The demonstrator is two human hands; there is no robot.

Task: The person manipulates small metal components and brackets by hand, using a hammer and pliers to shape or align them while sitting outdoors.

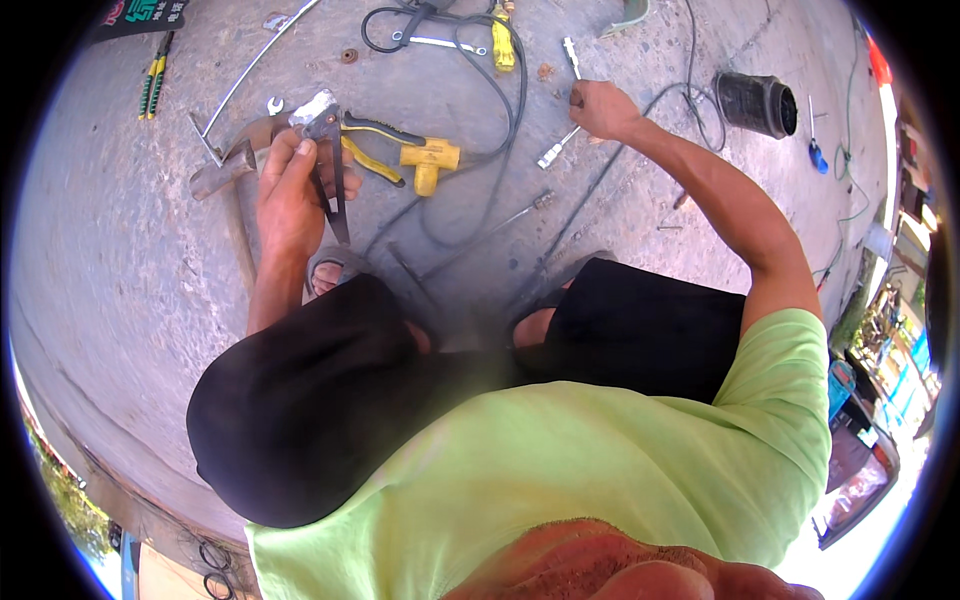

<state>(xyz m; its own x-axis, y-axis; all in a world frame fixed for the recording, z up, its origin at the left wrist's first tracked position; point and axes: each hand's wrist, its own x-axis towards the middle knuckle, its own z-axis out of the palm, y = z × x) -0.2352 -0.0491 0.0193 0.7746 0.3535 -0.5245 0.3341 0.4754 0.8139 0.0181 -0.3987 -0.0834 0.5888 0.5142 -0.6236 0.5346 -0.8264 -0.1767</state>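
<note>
My left hand is closed around a hand tool with a silvery head and two dark, narrow legs that point down toward my foot. Its exact kind is not clear. My right hand grips a slim metal rod wrench with a socket at each end, held just over or on the concrete. Beside my left hand lie a hammer with a wooden handle, pliers with black and yellow grips, and a yellow T-shaped piece.
Dark cables wind across the concrete floor. Farther off lie a wrench, a yellow-handled tool and green-yellow handled cutters. A black cylinder and a blue-handled screwdriver lie at right.
</note>
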